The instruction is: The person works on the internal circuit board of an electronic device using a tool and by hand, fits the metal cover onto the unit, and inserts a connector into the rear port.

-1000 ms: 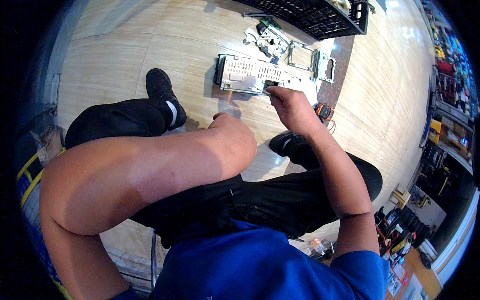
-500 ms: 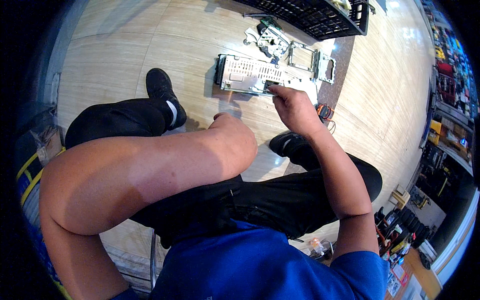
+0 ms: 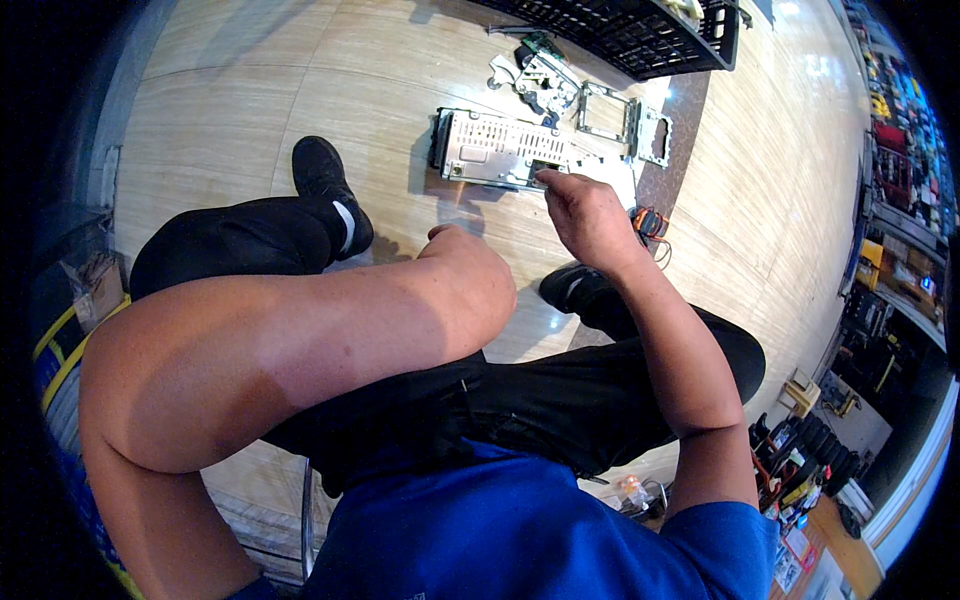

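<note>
A flat silver metal box with rows of slots in its top and a dark left end lies on the floor ahead of me. At its near right corner, by a dark gap, is my right hand. Its fingers are drawn together and the fingertips meet the corner; what they may pinch is too small to make out. My left hand hangs nearer to me, apart from the box. Its thumb side shows, while the back of the hand and wrist hide the other fingers.
Beyond the box lie loose metal and circuit parts, a rectangular metal frame and a bracket. A black plastic crate stands at the back. An orange-and-black device with a cable is right of my hand. Crowded shelves line the right.
Almost nothing differs. My right hand's fingers have shifted very slightly at the box's corner; the box and my left hand stay in place.
</note>
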Tool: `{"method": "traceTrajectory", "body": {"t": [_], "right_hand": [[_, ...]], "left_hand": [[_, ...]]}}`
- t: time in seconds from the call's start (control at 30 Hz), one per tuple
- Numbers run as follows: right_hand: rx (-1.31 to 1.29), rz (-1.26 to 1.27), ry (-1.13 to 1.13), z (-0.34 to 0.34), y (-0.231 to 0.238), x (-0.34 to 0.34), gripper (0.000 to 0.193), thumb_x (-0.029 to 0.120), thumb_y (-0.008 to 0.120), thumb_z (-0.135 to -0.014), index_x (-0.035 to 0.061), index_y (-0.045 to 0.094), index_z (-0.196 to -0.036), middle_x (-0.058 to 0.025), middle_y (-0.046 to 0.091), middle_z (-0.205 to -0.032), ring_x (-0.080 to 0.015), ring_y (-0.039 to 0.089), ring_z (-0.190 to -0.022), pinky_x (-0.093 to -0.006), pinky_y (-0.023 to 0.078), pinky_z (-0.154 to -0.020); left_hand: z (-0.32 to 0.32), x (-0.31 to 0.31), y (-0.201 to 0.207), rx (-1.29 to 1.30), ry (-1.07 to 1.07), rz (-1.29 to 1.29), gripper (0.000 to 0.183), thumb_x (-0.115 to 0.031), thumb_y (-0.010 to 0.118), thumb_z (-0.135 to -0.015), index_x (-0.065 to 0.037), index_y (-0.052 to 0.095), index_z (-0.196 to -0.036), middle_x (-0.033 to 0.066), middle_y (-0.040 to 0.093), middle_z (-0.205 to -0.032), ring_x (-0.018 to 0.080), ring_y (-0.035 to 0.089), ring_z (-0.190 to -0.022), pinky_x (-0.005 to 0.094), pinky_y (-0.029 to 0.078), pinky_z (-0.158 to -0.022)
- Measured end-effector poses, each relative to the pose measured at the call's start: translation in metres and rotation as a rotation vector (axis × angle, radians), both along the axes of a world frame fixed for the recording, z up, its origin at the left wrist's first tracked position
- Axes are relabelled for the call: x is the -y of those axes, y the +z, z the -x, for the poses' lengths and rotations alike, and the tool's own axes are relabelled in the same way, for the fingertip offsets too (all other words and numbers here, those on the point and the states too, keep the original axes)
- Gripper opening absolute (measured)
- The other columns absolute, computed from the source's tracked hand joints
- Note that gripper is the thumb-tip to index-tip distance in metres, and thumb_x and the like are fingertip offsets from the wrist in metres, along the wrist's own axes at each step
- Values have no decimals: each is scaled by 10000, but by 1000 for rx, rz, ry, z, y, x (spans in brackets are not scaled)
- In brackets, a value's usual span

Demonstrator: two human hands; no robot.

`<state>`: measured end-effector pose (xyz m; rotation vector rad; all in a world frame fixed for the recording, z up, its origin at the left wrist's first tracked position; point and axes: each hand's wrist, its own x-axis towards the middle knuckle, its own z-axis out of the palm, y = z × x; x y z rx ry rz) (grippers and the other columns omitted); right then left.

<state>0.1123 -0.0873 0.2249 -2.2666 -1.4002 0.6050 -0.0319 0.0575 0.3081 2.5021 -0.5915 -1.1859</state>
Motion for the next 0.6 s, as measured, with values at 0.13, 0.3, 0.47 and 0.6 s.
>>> {"method": "traceTrajectory", "body": {"t": [0.13, 0.3, 0.47, 0.6], "right_hand": [[29, 146, -1, 1, 3, -2, 161, 147, 549, -911, 19, 629, -969, -226, 660, -828, -398, 644, -774, -474, 519, -707], [127, 308, 4, 1, 8, -5, 172, 179, 540, -919, 20, 606, -929, -223, 662, -820, -395, 644, -763, -478, 520, -700], [-43, 85, -25, 2, 2, -2, 172, 152, 573, -894, 36, 638, -1003, -211, 665, -849, -398, 643, -789, -468, 521, -715], [-101, 72, 37, -1, 0, 1, 276, 158, 622, -864, 54, 634, -1120, -231, 664, -896, -397, 645, -820, -450, 524, -757]], "left_hand": [[-1, 2, -2, -19, -1, -6, 228, -145, 517, -889, -59, 676, -1027, 126, 707, -945, 283, 696, -882, 428, 541, -705], [0, 2, -3, 11, -4, -3, 235, -144, 511, -895, -58, 676, -1039, 121, 708, -950, 282, 697, -886, 424, 541, -704], [1, 1, -1, -7, -24, -28, 231, -139, 513, -894, -53, 674, -1036, 118, 709, -951, 281, 698, -886, 424, 541, -702], [1, 1, -3, 19, -11, -1, 228, -134, 517, -891, -55, 675, -1036, 115, 711, -948, 281, 698, -883, 420, 541, -702]]}}
